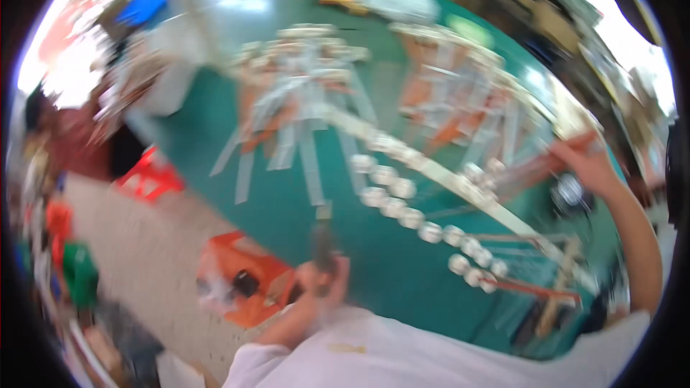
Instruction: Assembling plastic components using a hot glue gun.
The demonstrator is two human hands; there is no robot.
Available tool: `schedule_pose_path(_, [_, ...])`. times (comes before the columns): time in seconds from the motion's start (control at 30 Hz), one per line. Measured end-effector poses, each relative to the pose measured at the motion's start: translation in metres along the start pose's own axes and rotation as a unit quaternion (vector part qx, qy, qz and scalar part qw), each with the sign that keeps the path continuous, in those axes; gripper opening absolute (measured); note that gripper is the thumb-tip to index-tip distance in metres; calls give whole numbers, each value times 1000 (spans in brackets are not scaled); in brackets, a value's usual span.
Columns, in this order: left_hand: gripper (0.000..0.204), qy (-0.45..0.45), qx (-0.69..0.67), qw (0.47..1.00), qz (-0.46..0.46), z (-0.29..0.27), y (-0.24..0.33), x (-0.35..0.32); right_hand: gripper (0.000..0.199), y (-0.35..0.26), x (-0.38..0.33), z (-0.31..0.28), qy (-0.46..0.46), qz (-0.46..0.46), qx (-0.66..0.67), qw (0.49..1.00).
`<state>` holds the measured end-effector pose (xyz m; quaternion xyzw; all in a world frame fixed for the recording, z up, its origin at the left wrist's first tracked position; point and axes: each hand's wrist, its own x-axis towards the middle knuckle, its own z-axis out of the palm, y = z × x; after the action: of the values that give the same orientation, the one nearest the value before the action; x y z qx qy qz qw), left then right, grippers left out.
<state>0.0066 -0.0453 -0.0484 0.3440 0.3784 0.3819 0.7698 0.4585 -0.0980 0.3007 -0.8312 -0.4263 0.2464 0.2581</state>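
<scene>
two grips | our left hand (pixel 310 284) clasps a dark tool (pixel 324 242) | our right hand (pixel 589 167) pinches a reddish strip (pixel 533 174) | we should clear the white discs (pixel 430 232)

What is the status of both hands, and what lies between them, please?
Left hand: closed on blurred tool. Right hand: closed on blurred reddish strip. Between them: white pieces on green table.

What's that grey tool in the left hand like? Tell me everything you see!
The grey tool looks long and narrow, with a pale yellowish tip. It points away from the person, over the green tabletop, its near end gripped in the left hand. It's blurred, so its kind, material and any contact with the tabletop are unclear.
</scene>
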Motion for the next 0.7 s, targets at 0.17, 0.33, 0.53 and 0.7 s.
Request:
schedule_pose_path(0.17, [24, 62, 203, 965, 154, 23, 31, -11, 27, 46, 9, -39, 128, 40, 38, 990])
schedule_pose_path(0.33, [18, 21, 251, 948, 195, 45, 37, -6, 37, 92, -13, -86, 190, 100, 14, 977])
schedule_pose_path(0.53, [21, 41, 306, 936, 166, 55, 45, -14, 36, 134, -13, -115, 255, 161, 21, 953])
schedule_pose_path(0.7, [17, 41, 313, 931, 181, 58, 48, -13, 33, 124, -17, -124, 282, 176, 13, 943])
